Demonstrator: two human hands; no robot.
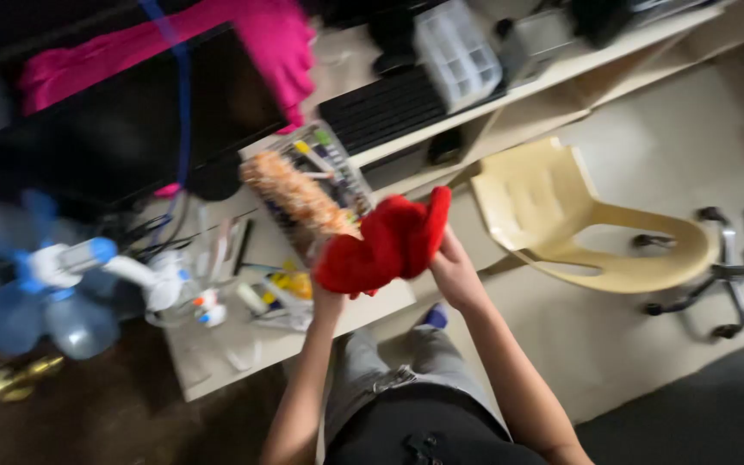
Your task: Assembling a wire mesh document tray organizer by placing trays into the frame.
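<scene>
1. Nearest the camera are the person's lap and two bare forearms, reaching up from the bottom edge toward the desk (217, 362).
2. Far left, a blue fan (62, 275) stands by the desk, blurred.
3. Next along the desk lie small bottles and tubes, too smeared to sort.
4. Left hand (331, 297) is closed round the lower end of a red cloth (385, 244); its fingers are hidden under the fabric.
5. Beside the cloth, an orange fluffy duster (294, 194) pokes up and left, its near end buried in the cloth. Which hand carries it I cannot tell.
6. Behind the duster sits a tray (350, 176) with pens and markers.
7. Right hand (454, 271) grips the cloth's right edge, fingers curled in.
8. My judgement: holding both ends firmly and working over the desk, not the lap, would serve well.
9. Further back, a clear compartment box (456, 52) rests on a keyboard (381, 108); contents unclear.
10. Right of all, a cream chair (561, 224) stands apart.
</scene>
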